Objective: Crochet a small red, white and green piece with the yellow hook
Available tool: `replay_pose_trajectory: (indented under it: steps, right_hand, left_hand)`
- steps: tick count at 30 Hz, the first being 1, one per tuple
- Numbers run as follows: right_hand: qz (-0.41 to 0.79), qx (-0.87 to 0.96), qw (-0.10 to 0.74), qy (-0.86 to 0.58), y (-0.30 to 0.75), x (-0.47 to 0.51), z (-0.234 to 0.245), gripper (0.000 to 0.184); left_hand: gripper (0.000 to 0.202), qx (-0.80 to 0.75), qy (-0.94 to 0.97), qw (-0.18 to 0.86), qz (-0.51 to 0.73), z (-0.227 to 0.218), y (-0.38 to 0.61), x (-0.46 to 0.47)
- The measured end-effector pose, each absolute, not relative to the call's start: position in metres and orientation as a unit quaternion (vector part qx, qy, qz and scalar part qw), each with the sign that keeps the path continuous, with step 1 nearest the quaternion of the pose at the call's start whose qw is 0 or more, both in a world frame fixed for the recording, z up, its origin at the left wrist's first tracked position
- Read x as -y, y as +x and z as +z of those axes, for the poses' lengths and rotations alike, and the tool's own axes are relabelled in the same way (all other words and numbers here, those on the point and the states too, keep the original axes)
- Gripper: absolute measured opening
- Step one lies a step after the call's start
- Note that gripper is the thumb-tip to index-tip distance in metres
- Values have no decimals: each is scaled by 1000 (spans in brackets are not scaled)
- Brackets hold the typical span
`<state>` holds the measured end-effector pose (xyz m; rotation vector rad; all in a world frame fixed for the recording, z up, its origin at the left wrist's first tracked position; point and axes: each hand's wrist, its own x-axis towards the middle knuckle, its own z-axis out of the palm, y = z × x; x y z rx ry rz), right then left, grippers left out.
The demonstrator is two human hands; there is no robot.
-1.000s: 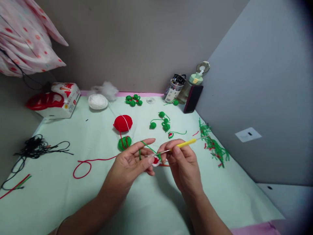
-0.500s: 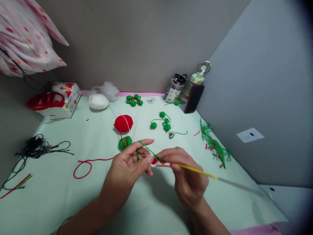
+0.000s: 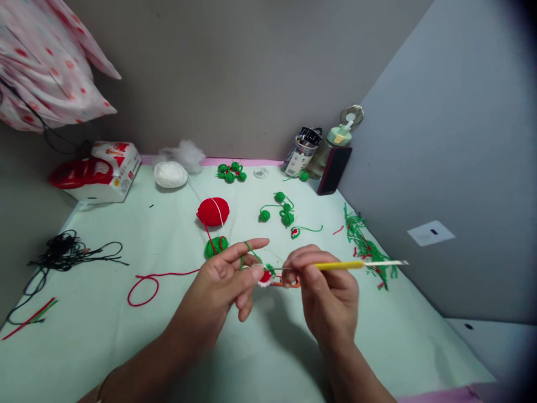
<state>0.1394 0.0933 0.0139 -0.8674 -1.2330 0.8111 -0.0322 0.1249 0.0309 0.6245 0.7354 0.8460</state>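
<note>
Near: the left hand [image 3: 222, 280] is pinched on a small crocheted piece [image 3: 265, 278], red in the centre with a white rim, held above the middle of the desk [image 3: 142, 238], toward its near edge. Its lower fingers now hang further down than half a second ago; green yarn [image 3: 251, 252] still runs over the raised index finger. The right hand [image 3: 329, 294] is closed around the yellow handle of a crochet hook [image 3: 340, 265]. Change noted: hook swung from a blurred downward slant to nearly level, right fingers drawn back — bare shaft now shows between them and the green stitches [image 3: 271, 270]. Inference: a stitch is being worked along the green edge, with the piece kept steady for it. Further out, the green ball [image 3: 215, 247] and red ball [image 3: 213, 211] lie as before.

Hidden or unclear, same order. Forearms cut off by the lower frame. Hook tip lost among the stitches; whether it has caught a loop cannot be told. An orange object [image 3: 289, 281] shows more than it did, but right fingers cover part — identity unresolved. The left hand overlaps the green ball's lower side. At the desk's far edge, the phone [image 3: 334, 170] hides part of the bottle [image 3: 319, 159]; contents of the pen cup [image 3: 298, 161] too small to separate.
</note>
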Motion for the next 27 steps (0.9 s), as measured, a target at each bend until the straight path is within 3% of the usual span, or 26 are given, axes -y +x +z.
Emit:
replay_pose_trajectory:
  steps: [2, 10, 15, 18, 20, 23, 27]
  right_hand:
    - [390, 535, 648, -376, 137, -95, 14, 17]
    - [268, 608, 615, -424, 127, -88, 14, 25]
    - [157, 671, 562, -458, 130, -82, 7, 39]
    - [210, 621, 612, -443, 135, -86, 7, 30]
    - [311, 533, 664, -423, 137, -92, 10, 22]
    - [451, 449, 670, -382, 135, -98, 11, 15]
    - [429, 491, 647, -395, 128, -100, 8, 12]
  left_hand:
    - [41, -342, 323, 786, 402, 29, -32, -122]
    - [39, -360, 331, 756, 434, 22, -27, -121]
    - [44, -337, 227, 829, 385, 24, -23, -122]
    - [40, -341, 199, 841, 371, 27, -26, -123]
    - [36, -355, 210, 828, 380, 27, -29, -124]
    - [34, -361, 266, 801, 398, 25, -29, -123]
    - [35, -368, 324, 768, 412, 22, -27, -120]
